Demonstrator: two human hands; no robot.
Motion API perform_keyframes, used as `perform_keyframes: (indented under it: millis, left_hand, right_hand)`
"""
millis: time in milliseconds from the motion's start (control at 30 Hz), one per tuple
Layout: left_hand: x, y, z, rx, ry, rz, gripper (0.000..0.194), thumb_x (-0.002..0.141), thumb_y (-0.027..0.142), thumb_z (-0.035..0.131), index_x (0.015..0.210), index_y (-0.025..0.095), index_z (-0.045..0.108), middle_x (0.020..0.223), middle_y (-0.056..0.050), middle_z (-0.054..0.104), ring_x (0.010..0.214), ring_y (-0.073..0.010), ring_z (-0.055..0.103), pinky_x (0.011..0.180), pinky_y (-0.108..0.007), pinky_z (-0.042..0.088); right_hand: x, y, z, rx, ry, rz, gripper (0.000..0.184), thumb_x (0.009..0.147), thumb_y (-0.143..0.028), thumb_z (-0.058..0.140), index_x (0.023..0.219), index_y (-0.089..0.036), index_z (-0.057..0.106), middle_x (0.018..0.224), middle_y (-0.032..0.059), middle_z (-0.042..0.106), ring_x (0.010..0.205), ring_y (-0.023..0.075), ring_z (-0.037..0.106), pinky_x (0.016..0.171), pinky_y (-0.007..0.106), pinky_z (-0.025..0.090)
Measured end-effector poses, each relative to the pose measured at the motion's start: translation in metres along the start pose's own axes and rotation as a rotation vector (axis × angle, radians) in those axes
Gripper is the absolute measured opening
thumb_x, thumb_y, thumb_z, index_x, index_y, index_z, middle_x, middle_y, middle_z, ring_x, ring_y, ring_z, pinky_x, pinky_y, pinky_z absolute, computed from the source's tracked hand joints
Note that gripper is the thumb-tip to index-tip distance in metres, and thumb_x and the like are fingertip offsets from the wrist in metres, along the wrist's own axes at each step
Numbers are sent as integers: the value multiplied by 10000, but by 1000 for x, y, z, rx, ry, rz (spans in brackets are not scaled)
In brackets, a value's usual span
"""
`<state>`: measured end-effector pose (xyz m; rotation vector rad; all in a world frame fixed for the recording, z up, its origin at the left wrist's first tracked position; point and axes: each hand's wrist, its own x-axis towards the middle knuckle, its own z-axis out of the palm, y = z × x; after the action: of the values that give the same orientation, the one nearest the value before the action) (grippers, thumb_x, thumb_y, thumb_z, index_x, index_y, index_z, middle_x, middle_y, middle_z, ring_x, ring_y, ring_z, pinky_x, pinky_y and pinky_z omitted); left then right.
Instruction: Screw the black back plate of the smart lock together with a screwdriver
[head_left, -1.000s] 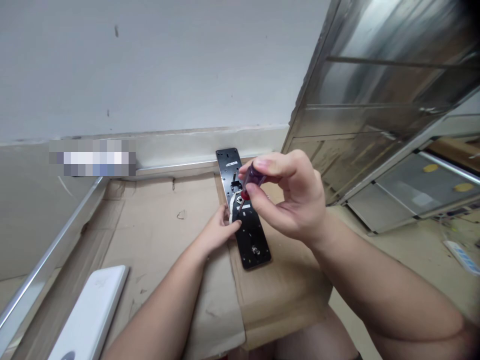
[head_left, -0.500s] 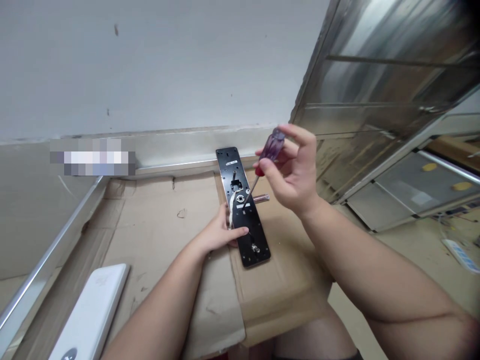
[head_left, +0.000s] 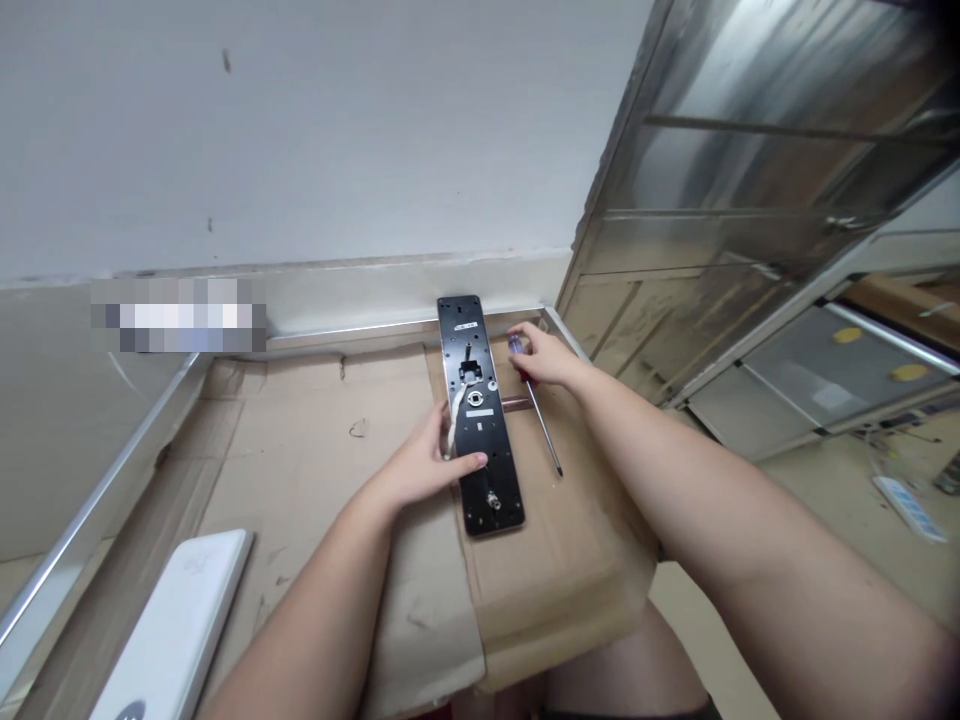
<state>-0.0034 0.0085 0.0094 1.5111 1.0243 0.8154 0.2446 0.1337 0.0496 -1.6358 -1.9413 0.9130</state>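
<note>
Under the left fingers [head_left: 471, 461], a glossy black plate [head_left: 491, 505] with a thin metal edge is seen; at the right fingers [head_left: 534, 340], a translucent plastic screwdriver handle [head_left: 515, 345] and smooth steel shaft [head_left: 544, 430] are seen above matt, rough cardboard [head_left: 570, 540].

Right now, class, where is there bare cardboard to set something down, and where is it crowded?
Bare cardboard lies between the black door-lock plate and white panel. Right of the plate, the right hand and screwdriver crowd it.

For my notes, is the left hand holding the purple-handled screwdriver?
No, the left hand is on the long black metal plate, while the right hand touches the purple-handled screwdriver.
</note>
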Motion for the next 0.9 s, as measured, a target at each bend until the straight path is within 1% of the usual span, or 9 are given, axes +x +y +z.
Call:
perform_keyframes:
  millis: [100,200,267,367,433,667,800,867,900]
  left_hand:
    - [-2,2,-2,215,128,14,937,791,470,775,1529,218,256,1313,-168,486,1042,-271,589,804,-396,549]
    - [-2,0,-3,294,193,65,797,844,467,719,1487,223,315,1205,-121,491,981,-232,561,773,-361,534]
    - [-1,-4,-2,290,199,78,732,872,436,690,1472,238,320,1131,-87,496,912,-198,556,754,-342,526]
    - [1,-8,-1,265,174,69,732,879,404,681,1472,251,280,1079,-60,485,785,-150,538,688,-314,514]
    - [3,-9,-1,247,157,72,735,882,396,677,1469,252,259,1081,-56,475,746,-133,529,667,-303,508]
    - [3,-9,2,252,169,65,731,881,412,674,1452,250,249,1042,-33,452,670,-106,496,629,-292,482]
    - [4,-9,-1,282,201,47,717,862,434,688,1415,237,278,973,-4,438,646,-103,460,614,-282,454]
    - [2,-4,-6,322,245,42,623,847,428,698,1324,226,352,920,17,429,632,-101,439,600,-271,423]
    - [0,0,-8,348,274,40,533,844,415,697,1243,223,400,879,31,421,623,-101,423,591,-264,399]
  right_hand:
    - [1,5,4,-84,-99,60,481,837,-172,632,1296,-206,491,764,15,679,489,127,596,480,228,497]
    - [1,7,8,-161,-146,111,521,838,-173,640,1325,-209,461,897,57,706,488,125,601,468,238,501]
    - [2,7,11,-208,-153,134,540,838,-186,649,1338,-208,447,1004,98,704,489,123,603,458,246,503]
    - [4,7,15,-265,-171,163,554,816,-210,689,1324,-200,470,1147,156,673,508,127,615,448,261,511]
    - [5,7,16,-283,-191,173,568,798,-227,722,1316,-199,491,1190,167,659,547,136,634,454,261,521]
    - [0,3,11,-268,-247,179,606,804,-244,735,1358,-207,492,1216,136,670,608,140,669,490,259,556]
    - [-3,1,8,-282,-233,177,622,802,-257,735,1369,-204,485,1184,120,689,615,141,675,530,266,562]
    - [-4,0,5,-312,-200,167,649,784,-254,745,1377,-197,486,1140,115,703,653,161,683,583,284,567]
    - [-4,1,3,-332,-175,159,663,771,-255,755,1377,-190,492,1129,119,704,703,180,693,636,300,573]
